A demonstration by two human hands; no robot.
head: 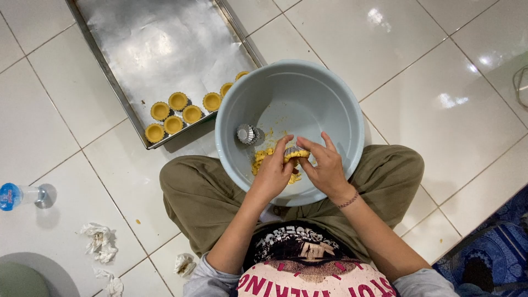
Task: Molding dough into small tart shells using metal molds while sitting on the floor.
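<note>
Both hands meet over a large pale grey-blue basin (341, 104) that rests between my crossed legs. My left hand (273, 170) and my right hand (325, 168) together hold a small fluted metal tart mould (296, 153) filled with yellow dough, thumbs pressing into it. A lump of yellow dough (259, 160) lies on the basin's bottom beside my left hand. An empty silver fluted mould (246, 133) sits inside the basin to the left.
A foil-lined metal tray (159, 38) lies on the white tiled floor at upper left, holding several dough-filled tart shells (177, 101) near its lower edge. A plastic bottle (25, 195) and crumpled tissues (100, 242) lie at left. A blue patterned rug (489, 258) is at lower right.
</note>
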